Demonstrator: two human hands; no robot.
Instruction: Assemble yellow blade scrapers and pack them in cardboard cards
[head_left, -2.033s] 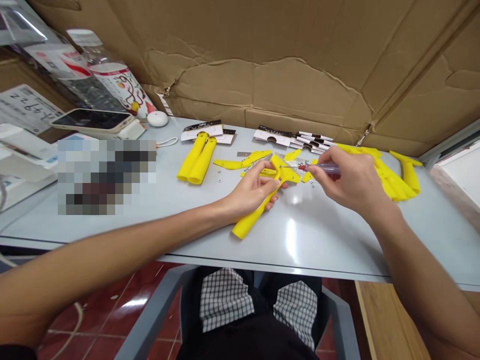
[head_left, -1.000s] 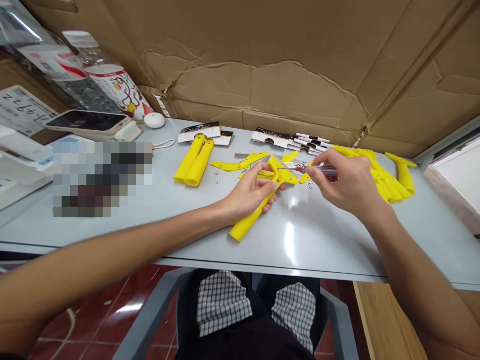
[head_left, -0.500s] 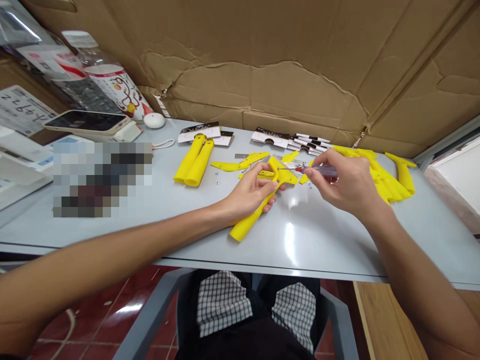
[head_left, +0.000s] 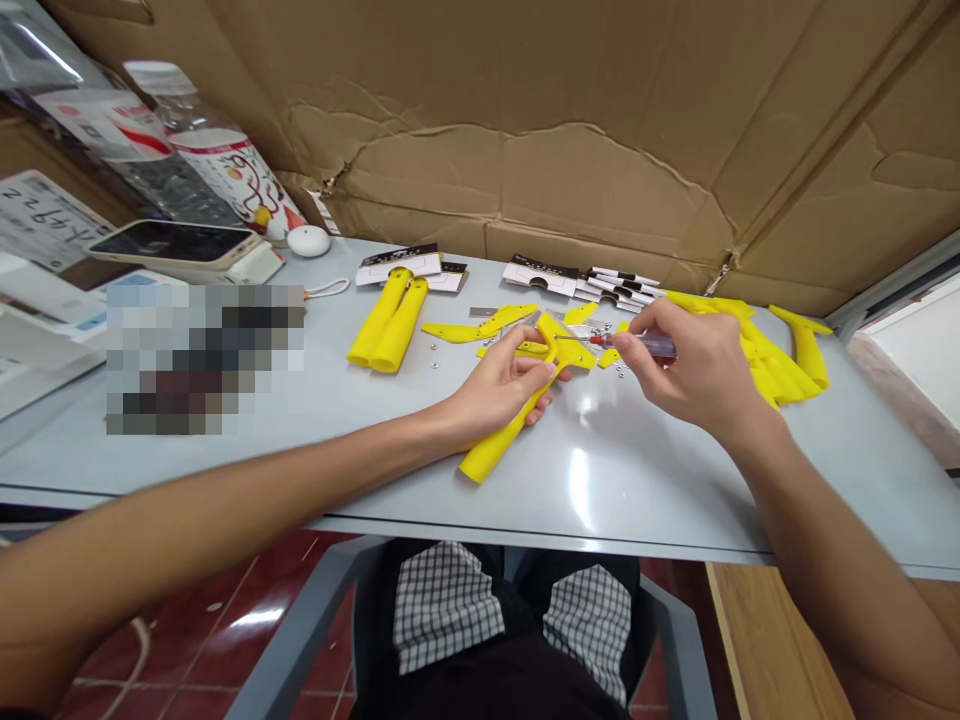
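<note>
My left hand [head_left: 506, 385] is closed round a yellow plastic part [head_left: 495, 446] with a tube-like handle and a wider, flat head. My right hand [head_left: 694, 365] grips a screwdriver [head_left: 651, 345] by its clear handle, and the thin shaft points left to the head of the yellow part. Behind and beside my left hand lie loose yellow pieces [head_left: 459, 333], with small metal screws or nuts [head_left: 620, 367] scattered around them. A visible screw sits in the part's head.
Two yellow tubes [head_left: 388, 322] lie left of centre, near folded cards [head_left: 540, 275]. More yellow parts [head_left: 808, 352] are piled at the right. A phone [head_left: 172, 243], bottles [head_left: 225, 160] and a white oval object [head_left: 308, 241] stand or lie at the left. Cardboard [head_left: 480, 120] rises behind.
My right hand has shifted very slightly on the screwdriver. The yellow part and my left hand look the same as before.
</note>
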